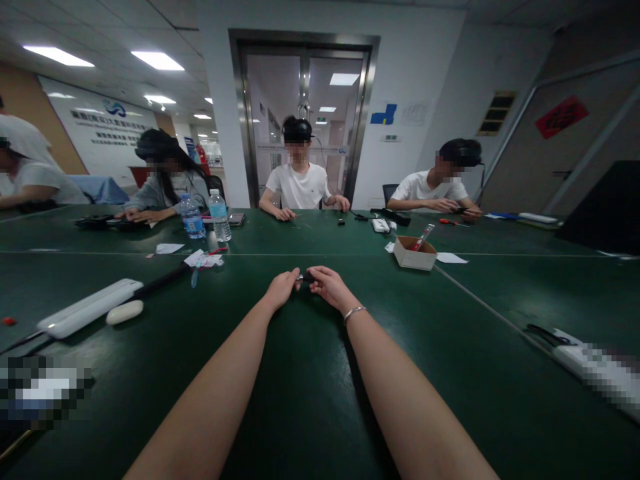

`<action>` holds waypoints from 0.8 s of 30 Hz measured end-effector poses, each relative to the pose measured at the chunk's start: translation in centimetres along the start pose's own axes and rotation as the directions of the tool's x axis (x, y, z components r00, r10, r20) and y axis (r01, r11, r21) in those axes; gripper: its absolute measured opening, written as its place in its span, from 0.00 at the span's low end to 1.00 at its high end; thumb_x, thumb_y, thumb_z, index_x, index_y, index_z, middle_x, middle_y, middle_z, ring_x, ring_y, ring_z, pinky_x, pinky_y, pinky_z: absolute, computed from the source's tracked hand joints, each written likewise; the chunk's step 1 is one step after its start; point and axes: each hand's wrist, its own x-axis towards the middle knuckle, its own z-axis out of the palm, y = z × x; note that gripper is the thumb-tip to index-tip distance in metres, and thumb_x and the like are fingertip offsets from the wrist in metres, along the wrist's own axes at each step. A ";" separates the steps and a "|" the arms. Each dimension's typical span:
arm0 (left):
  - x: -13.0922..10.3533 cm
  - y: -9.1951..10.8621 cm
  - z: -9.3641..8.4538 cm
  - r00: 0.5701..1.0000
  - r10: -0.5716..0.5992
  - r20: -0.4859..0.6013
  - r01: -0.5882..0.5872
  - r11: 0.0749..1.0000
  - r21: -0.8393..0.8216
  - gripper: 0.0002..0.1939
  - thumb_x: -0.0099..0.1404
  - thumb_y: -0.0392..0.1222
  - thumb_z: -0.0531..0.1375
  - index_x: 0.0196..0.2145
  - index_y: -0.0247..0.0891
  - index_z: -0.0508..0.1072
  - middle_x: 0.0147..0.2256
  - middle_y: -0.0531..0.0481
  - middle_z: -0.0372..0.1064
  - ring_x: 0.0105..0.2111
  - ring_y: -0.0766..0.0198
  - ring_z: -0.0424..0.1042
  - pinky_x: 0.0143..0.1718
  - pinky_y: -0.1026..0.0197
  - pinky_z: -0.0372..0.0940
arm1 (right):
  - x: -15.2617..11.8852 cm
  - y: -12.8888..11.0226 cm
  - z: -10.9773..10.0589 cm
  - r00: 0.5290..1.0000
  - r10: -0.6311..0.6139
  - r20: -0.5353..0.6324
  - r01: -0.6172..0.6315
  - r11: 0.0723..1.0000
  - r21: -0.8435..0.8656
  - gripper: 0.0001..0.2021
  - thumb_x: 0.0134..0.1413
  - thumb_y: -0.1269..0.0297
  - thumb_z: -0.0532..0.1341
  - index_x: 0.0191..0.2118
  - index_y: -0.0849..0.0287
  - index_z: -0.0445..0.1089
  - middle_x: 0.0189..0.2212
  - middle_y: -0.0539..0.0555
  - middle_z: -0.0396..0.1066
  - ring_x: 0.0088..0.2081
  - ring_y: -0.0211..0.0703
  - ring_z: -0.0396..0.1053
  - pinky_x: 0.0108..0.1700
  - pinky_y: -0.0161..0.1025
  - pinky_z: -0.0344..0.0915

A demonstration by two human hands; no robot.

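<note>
Both arms reach forward over the dark green table. Between the fingertips of both hands is a small object, black at its right part and metallic at its left. My left hand pinches the metallic end with closed fingers. My right hand, with a silver bracelet on its wrist, grips the black end. The fingers cover much of the object, so its exact shape is hard to make out. It is held just above the tabletop.
Two water bottles stand at the back left, near paper scraps. A white power strip and white oval object lie left. An open box stands right of centre; another power strip lies far right. Several people sit around the table.
</note>
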 end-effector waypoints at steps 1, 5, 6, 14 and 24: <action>0.0 0.0 0.0 1.000 0.010 -0.001 -0.010 1.000 0.017 0.25 0.60 0.59 0.46 0.24 0.37 0.69 0.29 0.47 0.68 0.33 0.60 0.67 0.36 0.60 0.59 | 0.0 0.0 0.0 1.000 -0.003 0.001 0.003 1.000 0.001 0.07 0.47 0.68 0.67 0.31 0.62 0.69 0.22 0.50 0.67 0.19 0.31 0.64 0.21 0.28 0.65; -0.2 0.3 0.0 1.000 -0.021 -0.015 0.021 0.999 -0.028 0.25 0.60 0.59 0.46 0.28 0.36 0.70 0.31 0.47 0.69 0.34 0.60 0.67 0.36 0.60 0.60 | 0.2 0.1 -0.1 1.000 0.001 0.001 -0.001 1.000 -0.004 0.07 0.47 0.68 0.67 0.31 0.62 0.69 0.21 0.50 0.67 0.19 0.31 0.64 0.21 0.28 0.65; -0.2 0.4 0.0 1.000 -0.027 -0.015 0.026 0.999 -0.032 0.25 0.61 0.59 0.45 0.28 0.36 0.70 0.31 0.47 0.69 0.33 0.60 0.67 0.36 0.60 0.60 | 0.2 0.2 -0.2 1.000 0.004 0.001 -0.004 1.000 -0.006 0.07 0.47 0.68 0.67 0.31 0.62 0.69 0.21 0.49 0.67 0.19 0.32 0.64 0.21 0.28 0.65; -0.4 0.5 -0.1 1.000 0.008 -0.007 -0.009 1.000 -0.029 0.24 0.61 0.59 0.46 0.26 0.36 0.69 0.30 0.48 0.68 0.32 0.61 0.66 0.36 0.61 0.59 | 0.3 0.3 -0.4 1.000 0.006 0.023 -0.006 1.000 0.005 0.06 0.48 0.68 0.66 0.32 0.63 0.70 0.20 0.50 0.67 0.19 0.32 0.65 0.21 0.28 0.65; -0.2 0.2 0.0 1.000 0.012 -0.011 -0.012 1.000 -0.021 0.25 0.60 0.60 0.48 0.30 0.35 0.71 0.35 0.45 0.69 0.35 0.59 0.67 0.38 0.59 0.59 | 0.3 0.3 -0.4 1.000 0.008 0.013 -0.008 1.000 -0.012 0.06 0.48 0.68 0.66 0.32 0.63 0.69 0.21 0.50 0.66 0.19 0.32 0.64 0.22 0.29 0.65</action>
